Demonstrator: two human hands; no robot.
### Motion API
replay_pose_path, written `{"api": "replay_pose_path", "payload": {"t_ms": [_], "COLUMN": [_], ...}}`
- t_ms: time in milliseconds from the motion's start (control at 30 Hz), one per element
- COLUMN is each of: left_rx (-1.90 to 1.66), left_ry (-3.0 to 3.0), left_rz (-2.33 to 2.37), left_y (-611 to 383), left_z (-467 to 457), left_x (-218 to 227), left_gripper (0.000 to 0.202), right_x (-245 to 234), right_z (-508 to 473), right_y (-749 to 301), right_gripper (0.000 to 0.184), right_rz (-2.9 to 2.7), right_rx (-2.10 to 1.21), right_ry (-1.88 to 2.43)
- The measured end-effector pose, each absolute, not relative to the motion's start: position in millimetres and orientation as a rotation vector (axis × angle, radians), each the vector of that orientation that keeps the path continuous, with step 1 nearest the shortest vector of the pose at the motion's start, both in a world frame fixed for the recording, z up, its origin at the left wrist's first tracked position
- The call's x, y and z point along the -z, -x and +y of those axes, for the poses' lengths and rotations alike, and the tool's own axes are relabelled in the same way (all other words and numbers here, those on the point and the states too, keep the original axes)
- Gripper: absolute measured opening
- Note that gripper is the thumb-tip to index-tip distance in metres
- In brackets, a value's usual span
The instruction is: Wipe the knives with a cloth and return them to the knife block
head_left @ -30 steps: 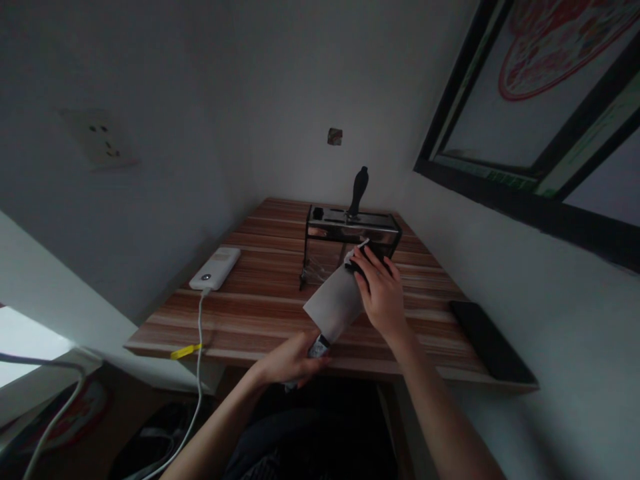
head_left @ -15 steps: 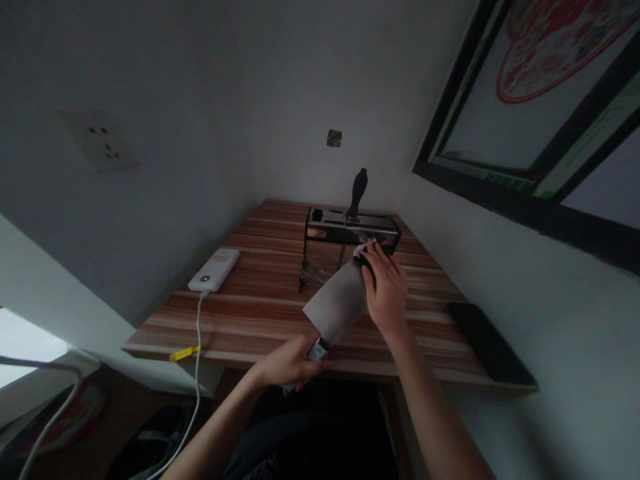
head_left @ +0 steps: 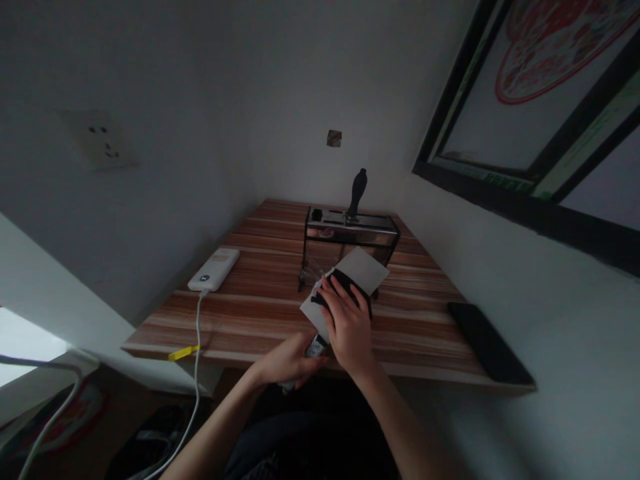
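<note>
My left hand [head_left: 287, 360] is wrapped round the handle of a cleaver [head_left: 370, 268], near the table's front edge. Its broad grey blade points up and away to the right, in front of a knife block. With my right hand [head_left: 347, 327] I press a black cloth [head_left: 353, 279] flat against the blade's middle, fingers spread over it. A whitish edge shows along the cloth's left side. Part of the blade is hidden under the cloth and my fingers. The knife block [head_left: 330, 233] has a metal top and black frame, and one black handle [head_left: 359, 190] sticks up from it.
On the wood-grain table [head_left: 240, 310], a white power bank [head_left: 215, 269] lies at the left with a white cable [head_left: 199, 327] bearing a yellow tag [head_left: 184, 353]. A black phone-like slab [head_left: 490, 343] lies at the right edge. Walls close in on both sides.
My right hand has slid the black cloth down the blade, from near its far end toward the handle, uncovering the tip. My left hand and the cleaver have barely moved.
</note>
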State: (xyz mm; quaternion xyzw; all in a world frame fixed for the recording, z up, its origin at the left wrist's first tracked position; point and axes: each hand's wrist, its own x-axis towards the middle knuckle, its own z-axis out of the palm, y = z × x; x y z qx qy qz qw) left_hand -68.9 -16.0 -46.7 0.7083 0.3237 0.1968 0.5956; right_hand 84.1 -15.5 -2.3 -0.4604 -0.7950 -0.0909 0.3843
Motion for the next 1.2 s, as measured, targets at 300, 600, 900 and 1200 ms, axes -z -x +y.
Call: {"api": "replay_pose_path", "payload": {"t_ms": [300,600,900,1200], "left_rx": [-0.435,-0.393,-0.469,-0.486], "left_ry": [-1.708,-1.78,-1.702,-1.682], "left_rz": [0.866,0.974,0.833,0.768], "left_y": [69.2,70.4,68.7,67.2], "left_z": [-17.3,-18.3,-17.6,-18.0], "left_x": [46.7,46.3,46.4,44.4], "left_gripper": [0.006,0.008,0.007,0.015], "right_x": [22.9,24.7,15.8,-7.8], "right_z": [-43.9,-48.2,-40.4,-13.1], "right_y": [-55.8,-53.8,-64.0,-91.0], "right_gripper": [0.037,0.041,0.039,0.03], "right_rz": [-2.097,-2.131,-2.187,-2.122], "right_rx": [0.089,0.035,0.059,0.227], "right_ry": [1.106,1.082,1.067,1.125]}}
